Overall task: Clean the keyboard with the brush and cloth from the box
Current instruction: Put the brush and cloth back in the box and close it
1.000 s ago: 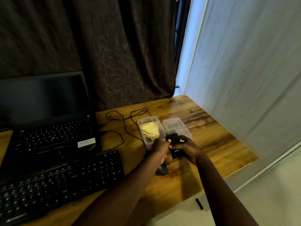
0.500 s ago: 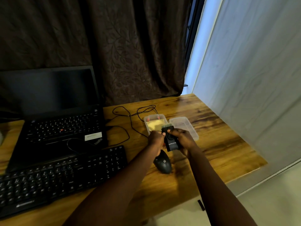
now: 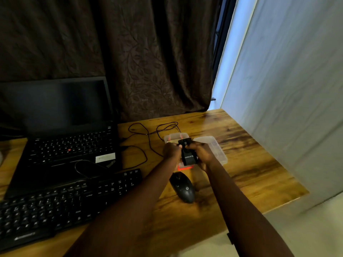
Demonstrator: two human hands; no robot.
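I see left hand (image 3: pixel 171 152) and right hand (image 3: pixel 203 154) both gripping black brush (image 3: pixel 187 154), white print unreadable; HP-logo mouse (image 3: pixel 182 188) nearer me, keyboard (image 3: pixel 65 203) left.

Both hands, left hand (image 3: pixel 171 152) and right hand (image 3: pixel 202 154), grip what looks like the brush (image 3: pixel 187 153)

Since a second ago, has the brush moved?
Yes. The brush has shifted left: it was held in front of the lid, and now it sits over the right side of the box.
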